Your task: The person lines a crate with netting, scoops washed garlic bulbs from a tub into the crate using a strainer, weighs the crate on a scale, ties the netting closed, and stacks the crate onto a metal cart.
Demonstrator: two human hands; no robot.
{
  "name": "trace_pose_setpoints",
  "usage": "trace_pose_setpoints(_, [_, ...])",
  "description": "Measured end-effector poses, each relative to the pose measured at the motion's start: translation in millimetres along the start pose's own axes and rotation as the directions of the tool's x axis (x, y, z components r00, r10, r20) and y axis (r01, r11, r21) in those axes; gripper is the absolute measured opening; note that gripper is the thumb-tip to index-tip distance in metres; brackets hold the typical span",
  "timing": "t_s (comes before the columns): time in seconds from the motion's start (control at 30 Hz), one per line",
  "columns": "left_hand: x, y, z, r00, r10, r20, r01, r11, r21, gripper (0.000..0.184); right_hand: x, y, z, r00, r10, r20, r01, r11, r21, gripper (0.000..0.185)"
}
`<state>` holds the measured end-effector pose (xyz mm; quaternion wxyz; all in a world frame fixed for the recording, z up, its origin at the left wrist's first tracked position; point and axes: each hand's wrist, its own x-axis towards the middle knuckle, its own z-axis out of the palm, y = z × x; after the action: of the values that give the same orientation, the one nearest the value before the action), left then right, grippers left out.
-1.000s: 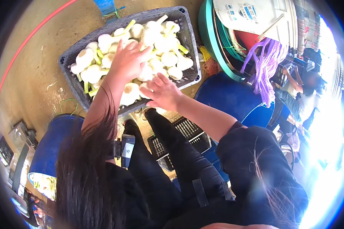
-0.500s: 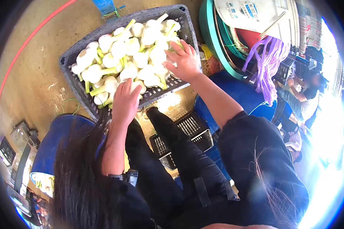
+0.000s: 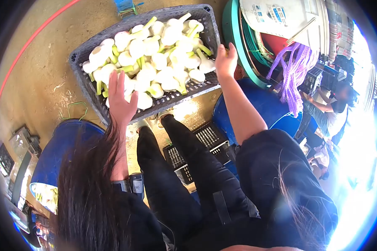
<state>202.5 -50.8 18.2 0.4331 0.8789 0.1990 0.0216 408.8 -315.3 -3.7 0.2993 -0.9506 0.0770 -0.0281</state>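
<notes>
A dark grey plastic crate (image 3: 81, 85) on the floor in front of me is heaped with white garlic bulbs (image 3: 159, 60) on cut green stems. My left hand (image 3: 122, 100) is over the crate's near left part. Its fingers are stretched out and its thumb is apart, against the bulbs at that edge. At the right end of the crate, my right hand (image 3: 226, 62) is beside the rim, thumb and fingers apart. Some of its fingers are hidden, and whether it touches the rim I cannot tell. No bulb shows in either hand.
Blue barrels (image 3: 67, 144) stand at left and right. Right of the crate are a green tub (image 3: 234, 46), a white container (image 3: 276, 14) and purple netting (image 3: 293, 75). A black crate (image 3: 209, 136) lies by my legs. Another person (image 3: 333, 108) sits far right.
My right hand has moved off the bulbs to the crate's right edge. My left hand has shifted left, its fingers now straighter. The bulbs at the right and near side have spread out.
</notes>
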Motion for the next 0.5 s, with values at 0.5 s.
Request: trace_pose_setpoints(0.5, [-33.2,63.7,19.2,0.998,0.049,0.032,-0.050,0.998,0.035,0.024,8.5,65.5,-16.0,0.336,0.523,0.783,-0.912,0.388,0.132,0.029])
